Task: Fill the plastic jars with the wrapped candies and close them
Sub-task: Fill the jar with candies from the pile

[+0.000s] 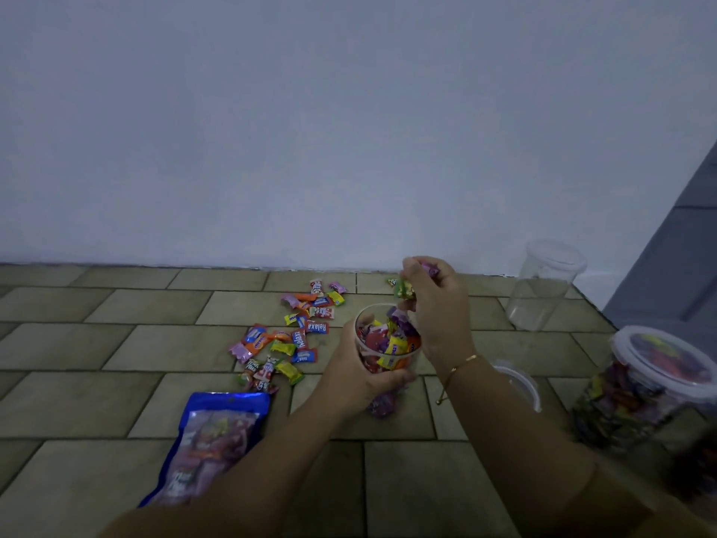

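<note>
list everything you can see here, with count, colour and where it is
held jar: one, clear, part full of candies, in the left hand over the floor
loose candies: many, mixed colours, scattered on the floor left of the held jar
candy bag: one, blue, lying lower left
empty jar: one, clear, by the wall, right
closed jar: one, clear, full, white lid on, far right
loose lid: one, whitish, behind the right forearm
left hand: grips the held jar
right hand: holds candies above the held jar

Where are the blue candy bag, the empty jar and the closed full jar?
blue candy bag [217, 432]: head view, middle of its front.
empty jar [543, 289]: head view, clear side wall.
closed full jar [620, 398]: head view, candy-filled side wall.
</note>
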The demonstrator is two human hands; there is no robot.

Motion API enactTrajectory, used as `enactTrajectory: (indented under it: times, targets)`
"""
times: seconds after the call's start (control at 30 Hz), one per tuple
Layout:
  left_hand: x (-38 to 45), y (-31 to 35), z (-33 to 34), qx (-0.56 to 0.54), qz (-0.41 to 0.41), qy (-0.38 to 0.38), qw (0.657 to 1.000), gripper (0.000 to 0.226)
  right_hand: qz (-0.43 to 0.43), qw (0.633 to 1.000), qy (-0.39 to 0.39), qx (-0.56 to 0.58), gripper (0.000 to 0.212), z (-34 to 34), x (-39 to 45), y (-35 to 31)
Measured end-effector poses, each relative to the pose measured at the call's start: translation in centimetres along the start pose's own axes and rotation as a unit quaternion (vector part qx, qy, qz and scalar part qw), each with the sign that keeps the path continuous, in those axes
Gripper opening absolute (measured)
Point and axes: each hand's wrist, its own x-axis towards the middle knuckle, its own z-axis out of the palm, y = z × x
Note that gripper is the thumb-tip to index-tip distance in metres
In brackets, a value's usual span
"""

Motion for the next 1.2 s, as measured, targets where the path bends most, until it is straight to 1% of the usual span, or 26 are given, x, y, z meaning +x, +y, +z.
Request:
enactTrajectory:
  times: [0.17, 0.33, 0.5, 0.67, 0.77, 0.9, 1.03, 1.07, 1.1, 1.17, 1.2]
  targets:
    - [-0.2, -0.2, 0.0, -0.005, -0.011, 0.0, 1.0, 0.094, -0.032, 0.999, -0.02, -0.014, 0.027, 0.3, -1.3, -0.3]
    - [-0.3, 0.2, -0.1, -0.006, -0.014, -0.004, 1.0, 0.092, -0.058, 0.997, -0.023, -0.043, 0.031, 0.1, -1.7, -0.1]
    - [-0.4, 0.4, -0.1, 0.009, -0.02, 0.001, 1.0, 0.089, -0.044, 0.997, -0.025, -0.055, 0.034, 0.2, -1.9, 0.0]
    - [-0.4, 0.7, -0.1, 0.011, -0.029, -0.002, 1.0, 0.087, -0.06, 0.992, -0.052, -0.095, 0.033, 0.3, -1.8, 0.3]
    - [-0.5, 0.5, -0.1, 0.008, -0.026, 0.0, 1.0, 0.087, -0.059, 0.996, -0.046, -0.055, 0.033, 0.0, -1.4, 0.4]
    - [-0.5, 0.3, -0.2, 0.009, -0.022, -0.006, 1.0, 0.088, -0.031, 0.999, -0.022, 0.009, 0.034, -0.8, -0.6, 1.1]
    - [-0.6, 0.5, -0.4, 0.039, -0.013, 0.002, 0.999, 0.089, -0.01, 1.0, -0.003, -0.013, 0.03, -1.5, -1.5, 1.5]
    - [-0.6, 0.7, -0.6, 0.054, -0.014, -0.007, 0.998, 0.093, -0.005, 1.0, 0.008, -0.022, 0.028, -1.7, -1.8, 1.6]
    - [-0.6, 0.7, -0.8, 0.063, -0.018, -0.022, 0.998, 0.104, 0.001, 0.999, 0.022, -0.028, 0.027, -2.0, -2.1, 1.7]
    - [-0.6, 0.4, -1.3, 0.059, -0.015, -0.042, 0.997, 0.134, 0.011, 0.998, 0.042, -0.034, 0.026, -2.6, -2.4, 1.7]
    - [-0.8, 0.3, -1.5, 0.057, -0.007, -0.038, 0.998, 0.141, 0.016, 0.998, 0.047, -0.033, 0.026, -2.9, -2.5, 1.7]
